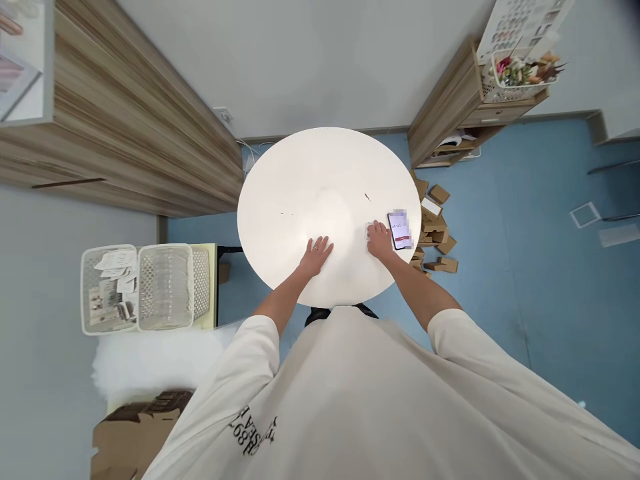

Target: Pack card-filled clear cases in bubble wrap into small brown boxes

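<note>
My left hand lies flat on the round white table, fingers spread and holding nothing. Over to the right, my right hand bends its fingers over a small whitish square item. The hand covers most of that item, so its kind is unclear. Just beside the right hand lies a phone with its screen lit, partly blurred out. A small dark mark shows on the tabletop beyond the right hand.
Small cardboard boxes are heaped on the floor right of the table. White baskets with cards and clear packets stand at left, near a large cardboard box. Wooden cabinets flank the far wall; a flower basket tops the right one.
</note>
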The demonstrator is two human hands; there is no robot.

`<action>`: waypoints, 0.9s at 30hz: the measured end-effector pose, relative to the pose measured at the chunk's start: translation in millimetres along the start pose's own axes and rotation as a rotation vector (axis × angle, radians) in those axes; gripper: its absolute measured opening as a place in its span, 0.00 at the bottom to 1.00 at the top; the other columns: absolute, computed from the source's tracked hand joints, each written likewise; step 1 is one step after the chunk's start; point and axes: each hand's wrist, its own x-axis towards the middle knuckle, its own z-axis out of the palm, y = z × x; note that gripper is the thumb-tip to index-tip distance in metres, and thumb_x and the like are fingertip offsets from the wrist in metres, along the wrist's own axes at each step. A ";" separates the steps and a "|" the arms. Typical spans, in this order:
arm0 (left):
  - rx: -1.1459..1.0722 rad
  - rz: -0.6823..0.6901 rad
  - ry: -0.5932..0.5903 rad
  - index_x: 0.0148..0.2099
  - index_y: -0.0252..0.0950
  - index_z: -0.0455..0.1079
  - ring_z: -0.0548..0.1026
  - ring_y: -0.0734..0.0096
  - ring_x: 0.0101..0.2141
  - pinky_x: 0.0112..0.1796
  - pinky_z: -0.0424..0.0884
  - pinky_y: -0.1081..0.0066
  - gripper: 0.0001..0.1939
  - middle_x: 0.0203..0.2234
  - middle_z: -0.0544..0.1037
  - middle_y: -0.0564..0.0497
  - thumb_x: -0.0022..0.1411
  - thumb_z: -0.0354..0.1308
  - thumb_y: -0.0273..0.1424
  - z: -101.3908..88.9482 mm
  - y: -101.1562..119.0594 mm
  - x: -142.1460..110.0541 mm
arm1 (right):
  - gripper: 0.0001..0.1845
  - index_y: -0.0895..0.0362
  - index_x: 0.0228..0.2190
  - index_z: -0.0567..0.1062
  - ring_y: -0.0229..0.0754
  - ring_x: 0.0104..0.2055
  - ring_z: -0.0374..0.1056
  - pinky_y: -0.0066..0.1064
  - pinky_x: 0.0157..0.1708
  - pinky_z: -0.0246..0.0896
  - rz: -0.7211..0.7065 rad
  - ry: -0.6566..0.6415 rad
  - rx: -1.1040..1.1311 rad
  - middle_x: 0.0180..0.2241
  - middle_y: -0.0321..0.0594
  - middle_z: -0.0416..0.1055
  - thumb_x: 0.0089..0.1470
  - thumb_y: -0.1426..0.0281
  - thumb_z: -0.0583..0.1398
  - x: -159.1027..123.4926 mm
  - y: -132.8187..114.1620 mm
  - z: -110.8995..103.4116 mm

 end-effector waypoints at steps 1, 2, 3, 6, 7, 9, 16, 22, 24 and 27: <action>0.008 -0.047 0.020 0.74 0.38 0.46 0.40 0.47 0.72 0.67 0.35 0.41 0.44 0.73 0.44 0.39 0.57 0.55 0.25 2.4 5.6 -6.2 | 0.28 0.58 0.56 0.65 0.61 0.71 0.41 0.60 0.64 0.37 -0.009 -0.005 0.015 0.70 0.56 0.49 0.52 0.76 0.56 1.6 1.2 0.2; 0.010 -0.087 0.039 0.74 0.37 0.47 0.42 0.48 0.71 0.67 0.38 0.43 0.42 0.72 0.47 0.38 0.58 0.53 0.24 4.9 11.7 -12.4 | 0.28 0.57 0.56 0.64 0.61 0.71 0.41 0.60 0.64 0.37 -0.019 -0.006 0.023 0.69 0.55 0.50 0.53 0.76 0.56 3.3 2.4 0.0; 0.008 -0.123 0.054 0.73 0.37 0.49 0.46 0.49 0.71 0.67 0.41 0.45 0.40 0.71 0.50 0.37 0.59 0.51 0.23 7.6 18.1 -18.4 | 0.27 0.56 0.56 0.64 0.61 0.71 0.41 0.61 0.64 0.36 -0.030 -0.005 0.024 0.69 0.55 0.51 0.54 0.75 0.56 5.0 3.5 -0.4; -0.013 -0.171 0.051 0.72 0.39 0.51 0.54 0.51 0.68 0.64 0.49 0.48 0.36 0.68 0.58 0.38 0.62 0.47 0.23 15.5 35.8 -32.9 | 0.25 0.57 0.55 0.65 0.61 0.69 0.45 0.60 0.64 0.38 -0.072 0.002 0.022 0.66 0.57 0.56 0.55 0.74 0.56 10.7 7.2 -3.0; -0.025 -0.172 0.040 0.71 0.39 0.52 0.55 0.51 0.67 0.63 0.51 0.49 0.35 0.67 0.59 0.39 0.63 0.47 0.23 18.1 40.3 -36.2 | 0.25 0.57 0.55 0.66 0.61 0.68 0.47 0.59 0.64 0.38 -0.084 0.000 0.028 0.64 0.57 0.58 0.55 0.74 0.56 12.3 8.4 -4.1; -0.046 -0.172 0.022 0.71 0.38 0.53 0.56 0.51 0.66 0.62 0.53 0.51 0.34 0.66 0.60 0.39 0.63 0.46 0.23 22.3 46.6 -40.6 | 0.25 0.57 0.55 0.66 0.62 0.66 0.49 0.60 0.64 0.37 -0.098 -0.012 0.038 0.62 0.58 0.61 0.54 0.73 0.57 13.7 9.5 -6.7; -0.069 -0.177 0.025 0.72 0.39 0.50 0.55 0.53 0.67 0.62 0.52 0.52 0.38 0.67 0.60 0.41 0.60 0.47 0.22 26.1 47.7 -45.9 | 0.25 0.57 0.54 0.68 0.60 0.64 0.51 0.55 0.65 0.36 -0.229 -0.083 0.013 0.61 0.56 0.62 0.54 0.72 0.58 -16.8 -21.2 -6.9; -0.171 -0.180 0.067 0.73 0.37 0.48 0.55 0.58 0.68 0.64 0.53 0.54 0.40 0.69 0.58 0.42 0.59 0.46 0.19 24.4 45.0 -54.7 | 0.25 0.54 0.53 0.68 0.57 0.65 0.52 0.51 0.65 0.37 -0.421 -0.170 0.032 0.62 0.51 0.61 0.52 0.74 0.58 -46.1 -73.8 13.4; -0.230 -0.198 0.072 0.74 0.37 0.44 0.55 0.59 0.68 0.65 0.53 0.55 0.42 0.69 0.58 0.44 0.59 0.46 0.18 23.8 44.1 -57.6 | 0.26 0.54 0.53 0.68 0.56 0.65 0.53 0.51 0.65 0.39 -0.447 -0.184 0.006 0.62 0.51 0.62 0.52 0.75 0.58 -48.1 -86.9 21.8; -0.318 -0.219 0.102 0.75 0.37 0.42 0.61 0.60 0.66 0.64 0.56 0.56 0.42 0.68 0.61 0.44 0.59 0.45 0.18 24.7 41.5 -60.2 | 0.25 0.55 0.53 0.69 0.56 0.66 0.52 0.51 0.65 0.39 -0.467 -0.204 0.010 0.61 0.52 0.62 0.52 0.77 0.57 -47.5 -99.9 34.5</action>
